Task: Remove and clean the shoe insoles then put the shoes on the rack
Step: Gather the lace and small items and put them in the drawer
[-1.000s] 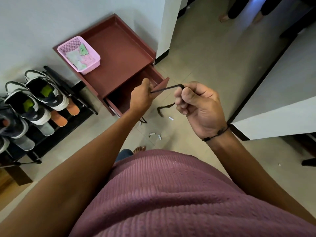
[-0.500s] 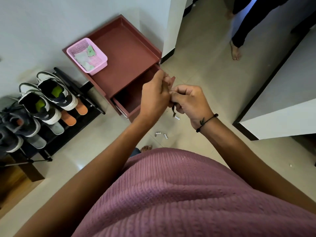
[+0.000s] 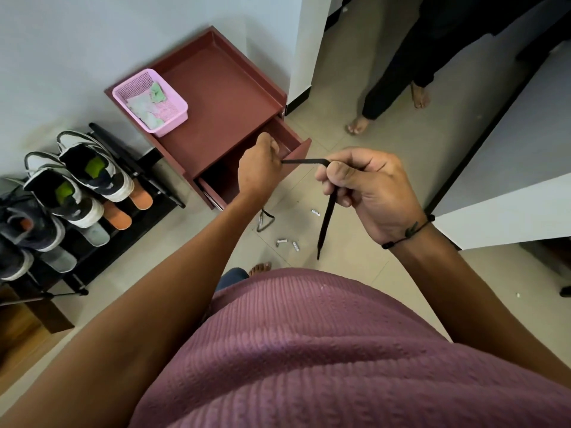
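Left hand [image 3: 259,168] and right hand [image 3: 361,188] each pinch the black lace [image 3: 304,161], stretched taut between them above the open drawer [image 3: 296,140], probably to straighten it. Shoes [image 3: 92,168] sit on the rack [image 3: 136,168] left of the drawer; insole state unclear.

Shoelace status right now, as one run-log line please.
black shoelace taut between hands | left hand pinches one end | right hand grips lace, tail hanging | shoes on rack

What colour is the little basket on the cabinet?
Pink. The basket shows best in the head view, sitting on the dark red cabinet.
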`<state>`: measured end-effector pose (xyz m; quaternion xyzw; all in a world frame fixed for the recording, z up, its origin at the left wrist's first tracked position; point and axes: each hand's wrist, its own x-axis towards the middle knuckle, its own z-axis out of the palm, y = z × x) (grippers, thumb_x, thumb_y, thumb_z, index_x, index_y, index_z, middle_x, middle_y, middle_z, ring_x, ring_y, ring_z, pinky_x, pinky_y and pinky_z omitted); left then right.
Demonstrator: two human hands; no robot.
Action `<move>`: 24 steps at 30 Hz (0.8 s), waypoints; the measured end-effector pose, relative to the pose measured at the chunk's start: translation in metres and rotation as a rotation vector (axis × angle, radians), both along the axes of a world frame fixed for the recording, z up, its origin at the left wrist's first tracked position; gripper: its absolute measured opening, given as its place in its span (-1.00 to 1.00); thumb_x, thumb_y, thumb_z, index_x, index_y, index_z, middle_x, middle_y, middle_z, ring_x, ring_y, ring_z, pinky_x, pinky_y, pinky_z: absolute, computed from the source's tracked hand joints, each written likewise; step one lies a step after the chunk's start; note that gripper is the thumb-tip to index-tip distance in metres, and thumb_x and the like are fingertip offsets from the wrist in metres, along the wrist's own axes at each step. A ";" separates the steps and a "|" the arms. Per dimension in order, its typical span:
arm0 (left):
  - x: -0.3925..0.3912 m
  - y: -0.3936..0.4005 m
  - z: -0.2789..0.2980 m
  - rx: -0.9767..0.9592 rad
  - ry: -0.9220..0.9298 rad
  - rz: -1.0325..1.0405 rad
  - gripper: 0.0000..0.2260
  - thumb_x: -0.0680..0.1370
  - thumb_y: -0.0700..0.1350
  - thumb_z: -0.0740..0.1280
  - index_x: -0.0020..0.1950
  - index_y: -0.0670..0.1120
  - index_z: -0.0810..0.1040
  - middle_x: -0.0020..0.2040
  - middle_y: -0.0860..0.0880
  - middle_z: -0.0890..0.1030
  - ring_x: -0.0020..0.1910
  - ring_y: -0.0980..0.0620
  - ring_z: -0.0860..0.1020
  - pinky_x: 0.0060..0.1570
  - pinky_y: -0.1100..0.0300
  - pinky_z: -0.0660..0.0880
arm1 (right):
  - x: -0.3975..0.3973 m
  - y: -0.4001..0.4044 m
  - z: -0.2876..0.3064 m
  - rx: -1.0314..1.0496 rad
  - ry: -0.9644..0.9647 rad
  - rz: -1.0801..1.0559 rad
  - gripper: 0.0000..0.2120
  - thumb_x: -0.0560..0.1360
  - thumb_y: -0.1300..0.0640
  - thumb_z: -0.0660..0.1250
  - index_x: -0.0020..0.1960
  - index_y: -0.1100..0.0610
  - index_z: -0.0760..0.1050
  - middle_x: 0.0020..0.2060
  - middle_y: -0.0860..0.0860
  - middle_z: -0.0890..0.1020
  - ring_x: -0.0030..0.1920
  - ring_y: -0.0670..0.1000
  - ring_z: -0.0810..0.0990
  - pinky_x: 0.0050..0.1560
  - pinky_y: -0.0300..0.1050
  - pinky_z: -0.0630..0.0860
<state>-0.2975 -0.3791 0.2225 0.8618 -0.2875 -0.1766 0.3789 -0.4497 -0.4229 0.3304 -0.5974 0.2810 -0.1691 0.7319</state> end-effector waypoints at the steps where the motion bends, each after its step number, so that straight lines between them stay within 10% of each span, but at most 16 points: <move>1: 0.003 -0.001 -0.004 0.025 0.011 0.018 -0.85 0.54 -0.34 0.07 -0.08 -0.14 0.37 -0.18 -0.04 0.49 -0.23 -0.04 0.44 -0.24 0.09 0.39 | 0.000 0.000 -0.001 0.001 0.002 -0.004 -0.87 0.39 0.24 0.27 -0.28 0.16 0.58 -0.48 -0.02 0.59 -0.46 -0.15 0.47 -0.50 -0.34 0.27; 16: 0.020 0.031 -0.038 0.331 0.079 0.096 -0.82 0.54 -0.32 0.08 0.05 -0.22 0.44 -0.12 -0.14 0.51 -0.17 -0.12 0.47 -0.21 0.01 0.42 | 0.003 0.004 0.004 0.052 -0.097 0.049 -0.78 0.41 0.23 0.28 -0.33 0.05 0.64 -0.41 0.01 0.60 -0.41 -0.08 0.49 -0.47 -0.29 0.32; 24: -0.001 0.027 0.018 -0.400 0.203 0.046 -0.79 0.63 -0.25 0.08 -0.17 -0.12 0.40 -0.23 -0.06 0.63 -0.34 0.30 0.55 -0.25 0.47 0.39 | 0.021 -0.001 -0.010 -0.271 0.325 0.110 -0.84 0.49 0.35 0.28 -0.24 0.30 0.58 -0.46 -0.07 0.59 -0.53 -0.24 0.44 -0.48 -0.44 0.30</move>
